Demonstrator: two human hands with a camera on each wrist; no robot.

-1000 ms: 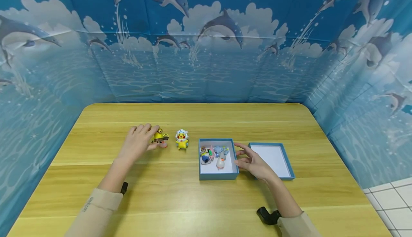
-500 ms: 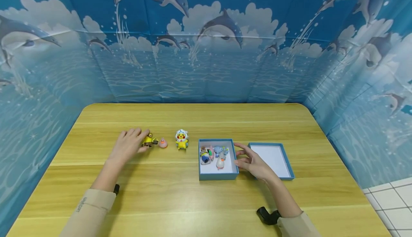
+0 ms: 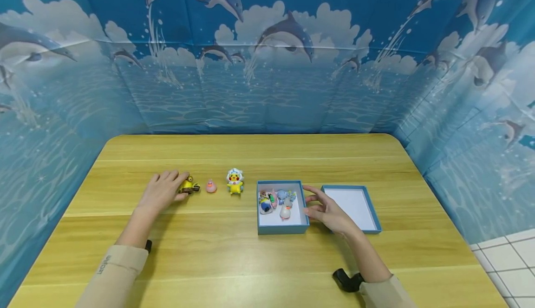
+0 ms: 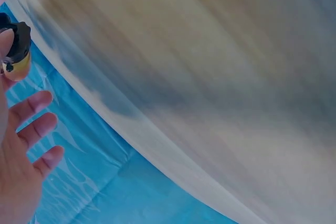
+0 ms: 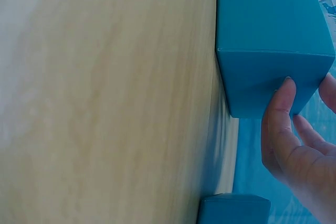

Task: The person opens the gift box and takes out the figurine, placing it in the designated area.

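Left hand palm-down, yellow figurine in a pinch; right hand relaxed against blue box

**Gloss, grain and matt card**

The table is smooth, wood-grained and satiny, catching a soft pale glare. The box and lid look like stiff card, matt blue outside, with plain papery white inside. The minion, duck and Pikachu look like smooth plastic. The curtain is printed cloth, creased, with a faint sheen; the sleeve, matt cloth. The floor tiles look smooth.
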